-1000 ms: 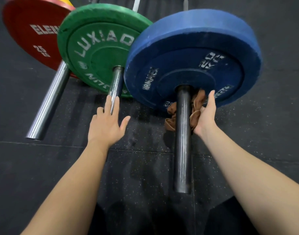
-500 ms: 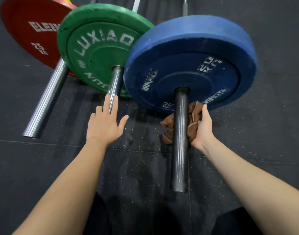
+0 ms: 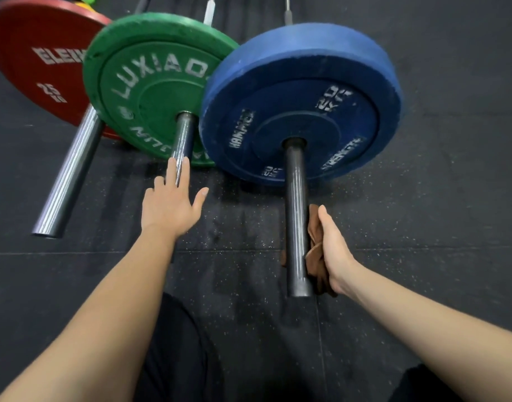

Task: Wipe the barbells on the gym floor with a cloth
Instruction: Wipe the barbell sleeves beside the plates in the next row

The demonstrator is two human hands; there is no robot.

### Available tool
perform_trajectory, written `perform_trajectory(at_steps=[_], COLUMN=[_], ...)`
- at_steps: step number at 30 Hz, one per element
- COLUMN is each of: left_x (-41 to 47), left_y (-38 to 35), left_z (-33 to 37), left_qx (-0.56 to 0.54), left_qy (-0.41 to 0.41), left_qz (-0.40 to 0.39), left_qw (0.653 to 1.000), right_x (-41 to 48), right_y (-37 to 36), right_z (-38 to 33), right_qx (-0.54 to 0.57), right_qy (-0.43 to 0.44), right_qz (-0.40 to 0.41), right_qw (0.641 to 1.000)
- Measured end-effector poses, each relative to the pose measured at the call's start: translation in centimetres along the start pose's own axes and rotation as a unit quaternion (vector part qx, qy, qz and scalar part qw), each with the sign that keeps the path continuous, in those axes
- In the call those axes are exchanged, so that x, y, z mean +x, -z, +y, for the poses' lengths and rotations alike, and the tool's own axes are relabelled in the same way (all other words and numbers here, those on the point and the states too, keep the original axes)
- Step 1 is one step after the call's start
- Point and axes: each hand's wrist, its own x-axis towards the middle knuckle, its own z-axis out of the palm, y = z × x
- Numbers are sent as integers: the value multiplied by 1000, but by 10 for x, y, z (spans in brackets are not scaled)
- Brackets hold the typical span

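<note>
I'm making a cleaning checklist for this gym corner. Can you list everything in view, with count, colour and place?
red plate: 1, red, far left, partly behind the green one
green plate: 1, green, middle
blue plate: 1, blue, right
silver sleeve: 1, silver, out of the red plate
middle sleeve: 1, steel grey, out of the green plate
dark sleeve: 1, dark grey, out of the blue plate
cloth: 1, brown, round the dark sleeve near its end
floor: 1, black, speckled, under everything
trousers: dark, bottom edge
left hand: 1, fingers straight, over the middle sleeve's end
right hand: 1, grips the cloth against the dark sleeve
</note>
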Motion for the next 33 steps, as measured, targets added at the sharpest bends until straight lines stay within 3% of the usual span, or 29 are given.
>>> perform_trajectory(at_steps=[8,14,18,23,33], left_x=[-10,-12,-12,-10,-5], left_y=[4,8,6,3,-1], left_z=[4,8,9,8,5], left_qx=[-6,-26,-29,-24,-15], left_qy=[-2,2,1,-2,5], left_qz=[-7,-5,-2,4,5], left_qw=[1000,1000,1000,1000,1000], right_x=[-25,-63,-61,-51,-10], right_y=[11,-4,-8,-28,-86], right_z=[33,-2,-44,-93,-115], right_qx=[-91,-276,-247,-152,-98], right_qy=[-55,57,169,282,324], right_qz=[0,101,168,183,203], right_qw=[994,954,939,929,919])
